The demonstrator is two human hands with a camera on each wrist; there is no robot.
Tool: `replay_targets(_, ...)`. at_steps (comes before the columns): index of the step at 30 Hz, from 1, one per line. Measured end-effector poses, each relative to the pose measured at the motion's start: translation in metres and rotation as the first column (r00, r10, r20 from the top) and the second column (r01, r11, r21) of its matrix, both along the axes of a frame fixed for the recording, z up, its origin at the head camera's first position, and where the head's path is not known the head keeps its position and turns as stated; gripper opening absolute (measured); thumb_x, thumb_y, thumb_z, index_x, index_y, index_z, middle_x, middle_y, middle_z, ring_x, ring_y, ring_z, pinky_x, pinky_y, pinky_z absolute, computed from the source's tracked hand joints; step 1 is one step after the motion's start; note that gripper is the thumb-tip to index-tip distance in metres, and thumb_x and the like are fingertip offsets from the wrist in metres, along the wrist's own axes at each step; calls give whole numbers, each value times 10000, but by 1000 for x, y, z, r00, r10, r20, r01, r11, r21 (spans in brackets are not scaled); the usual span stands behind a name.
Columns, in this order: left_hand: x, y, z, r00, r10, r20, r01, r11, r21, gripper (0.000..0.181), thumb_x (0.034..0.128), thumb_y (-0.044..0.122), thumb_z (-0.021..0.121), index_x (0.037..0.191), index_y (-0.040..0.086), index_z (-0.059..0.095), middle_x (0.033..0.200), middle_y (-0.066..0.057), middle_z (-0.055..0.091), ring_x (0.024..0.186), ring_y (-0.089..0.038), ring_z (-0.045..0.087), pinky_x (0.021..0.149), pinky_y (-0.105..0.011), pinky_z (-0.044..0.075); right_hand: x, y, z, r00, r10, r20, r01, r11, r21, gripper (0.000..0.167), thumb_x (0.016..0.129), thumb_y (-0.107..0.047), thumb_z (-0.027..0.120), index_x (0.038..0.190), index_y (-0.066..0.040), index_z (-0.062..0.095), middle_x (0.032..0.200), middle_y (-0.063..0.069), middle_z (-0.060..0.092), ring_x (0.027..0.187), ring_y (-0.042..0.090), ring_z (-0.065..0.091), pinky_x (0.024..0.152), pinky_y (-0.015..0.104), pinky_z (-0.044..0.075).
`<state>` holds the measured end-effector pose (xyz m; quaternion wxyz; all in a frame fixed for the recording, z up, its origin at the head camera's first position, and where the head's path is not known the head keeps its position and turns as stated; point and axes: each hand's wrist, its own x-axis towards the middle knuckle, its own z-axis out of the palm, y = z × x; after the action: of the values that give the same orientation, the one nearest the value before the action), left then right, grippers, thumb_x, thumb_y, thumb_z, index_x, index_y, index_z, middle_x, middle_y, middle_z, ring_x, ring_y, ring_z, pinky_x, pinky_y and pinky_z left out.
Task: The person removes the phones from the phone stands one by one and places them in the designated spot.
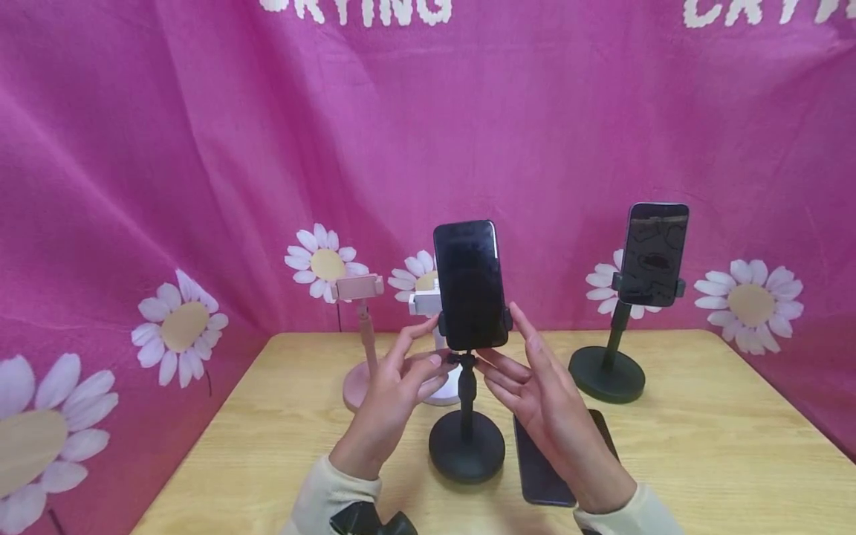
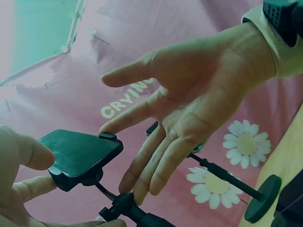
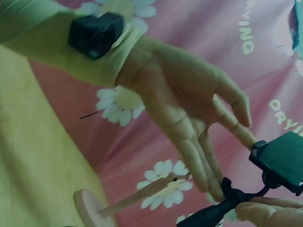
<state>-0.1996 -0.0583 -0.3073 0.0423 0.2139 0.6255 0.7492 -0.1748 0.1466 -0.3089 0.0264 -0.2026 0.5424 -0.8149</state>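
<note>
Your left hand and right hand flank the phone at mid-frame, index fingers extended against its clamp, neither curled round anything. Expect it light, stiff, slick, breakable; hold its side edges, steadying the stand.

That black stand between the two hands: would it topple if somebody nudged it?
A light nudge probably won't topple the stand: its broad round base lies flat on the table. A push near the top might, since the phone sits high on a thin pole. The pole looks stiff, standing straight beneath it.
</note>
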Motion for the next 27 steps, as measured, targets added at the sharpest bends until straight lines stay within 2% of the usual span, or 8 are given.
replay_targets(4,3,-1,-9,1000,-11,27,12,1000,-17,483,985,105,521,1448,149,389,1312,-263,519,1214,-370,541,1022,-460,401,-1,3,-10,999,2,41,-3,1000,14,485,1055,-398,283,1530,-350,202,1523,224,280,1329,387,390,1034,435,350)
replay_targets(9,2,-4,-15,998,-14,54,17,999,-41,477,987,131,516,1444,151,382,1311,-256,530,1207,-363,551,1028,-456,400,-1,4,-17,998,19,64,-20,1000,22,483,1056,-393,286,1531,-361,198,1531,216,272,1337,380,377,1029,416,363)
replay_targets(14,-1,-8,-14,998,-42,54,44,999,-32,462,989,116,504,1432,139,377,1314,-264,525,1215,-378,539,1030,-459,393,-2,1,-18,998,-5,65,2,999,37,489,1055,-395,302,1531,-355,199,1510,229,305,1330,365,393,1025,410,369)
replay_targets(19,-3,-13,-9,995,-74,60,78,995,-66,470,989,84,500,1432,155,360,1317,-259,525,1220,-374,537,1028,-481,392,1,-5,-16,994,-81,71,74,992,98,479,1049,-393,330,1517,-374,232,1477,199,381,1298,333,450,1015,429,378)
replay_targets(23,-5,-15,-3,998,-48,29,52,985,-163,479,982,89,519,1422,173,348,1311,-230,530,1218,-359,534,1001,-504,425,5,-9,-14,978,-206,32,194,956,219,465,1032,-427,376,1487,-417,280,1446,146,448,1244,293,522,1011,435,402)
replay_targets(27,-8,-15,5,997,41,-62,-58,951,-305,407,969,122,549,1353,156,417,1285,-159,550,1184,-309,543,962,-469,472,7,-11,-11,945,-325,-37,319,891,322,439,1016,-451,413,1450,-424,357,1418,107,489,1177,268,588,1020,472,411)
